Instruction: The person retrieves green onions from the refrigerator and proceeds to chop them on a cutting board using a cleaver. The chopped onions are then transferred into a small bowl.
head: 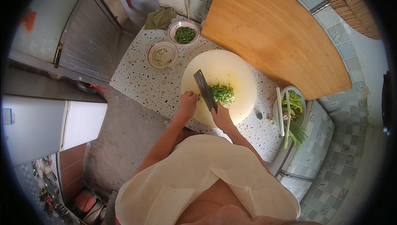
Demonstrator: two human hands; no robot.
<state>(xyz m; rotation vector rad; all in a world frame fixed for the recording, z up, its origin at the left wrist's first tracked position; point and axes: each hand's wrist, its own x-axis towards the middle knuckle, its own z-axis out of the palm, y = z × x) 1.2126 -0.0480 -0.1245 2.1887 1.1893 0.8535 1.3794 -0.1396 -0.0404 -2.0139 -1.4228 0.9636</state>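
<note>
My right hand (221, 115) grips the handle of a dark-bladed cleaver (204, 88), held over a round, pale cutting board (223, 62). Right beside the blade lies a heap of finely chopped green onion (224, 94), green mixed with whitish bits. At the board's left edge, my left hand (188, 102) has its fingers curled, with small green bits near the fingertips. Whether it pinches anything cannot be made out. Beyond the board stand a bowl (151, 58) with some chopped white pieces and a second bowl (171, 36) of chopped dark greens.
A speckled terrazzo counter (136, 70) carries the board. A large wooden board (276, 36) leans against the tiled wall. At right, a basket (301, 118) holds green peppers, with long green onion stalks (287, 113) across it. A green cloth (159, 18) lies at the far corner.
</note>
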